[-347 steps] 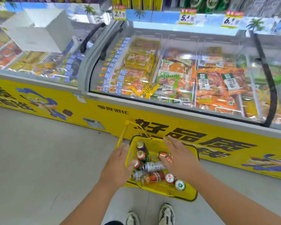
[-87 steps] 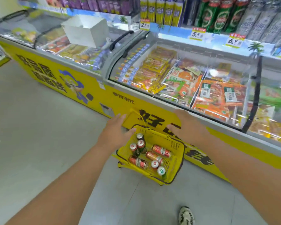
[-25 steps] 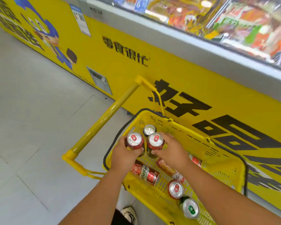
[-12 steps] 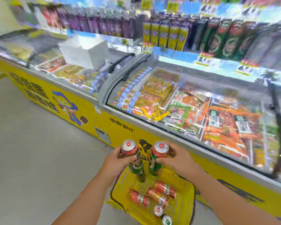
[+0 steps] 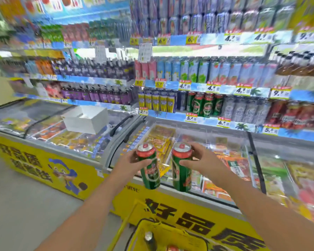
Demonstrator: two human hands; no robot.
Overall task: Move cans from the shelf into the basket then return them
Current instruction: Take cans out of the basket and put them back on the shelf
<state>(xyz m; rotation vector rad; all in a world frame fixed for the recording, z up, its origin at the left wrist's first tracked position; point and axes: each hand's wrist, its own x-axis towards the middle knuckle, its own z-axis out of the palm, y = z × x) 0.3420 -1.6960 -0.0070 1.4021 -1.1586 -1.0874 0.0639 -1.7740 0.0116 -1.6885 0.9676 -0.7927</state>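
Holding two cans out over the freezer, we are on the return leg, judging by the basket (image 5: 187, 238) at the bottom edge with at least one can still in it.

Risks first, left side: our left can (image 5: 150, 169) tilts, its base swinging toward the right one, and we pinch it only near the top rim. A high pinch on a tall can could let it pivot or slip, and it would drop onto the freezer lid (image 5: 198, 140) or the floor. The two cans sit just beside each other and could knock together if we reach in parallel. Further right, the shelf row of matching green cans (image 5: 205, 105) looks tightly packed; pushing ours in could topple neighbours. The view is blurred, so we cannot tell if a free gap exists.

Pose now. Left hand (image 5: 132, 160): arm stretched forward and up, thumb and fingers curled round the can's upper part, firm hold. Right hand (image 5: 201, 160): arm also extended, fingers wrapped behind the right can (image 5: 181, 167) near its top, thumb across the front, can nearly upright. Both cans hang well short of the shelf, above the glass.
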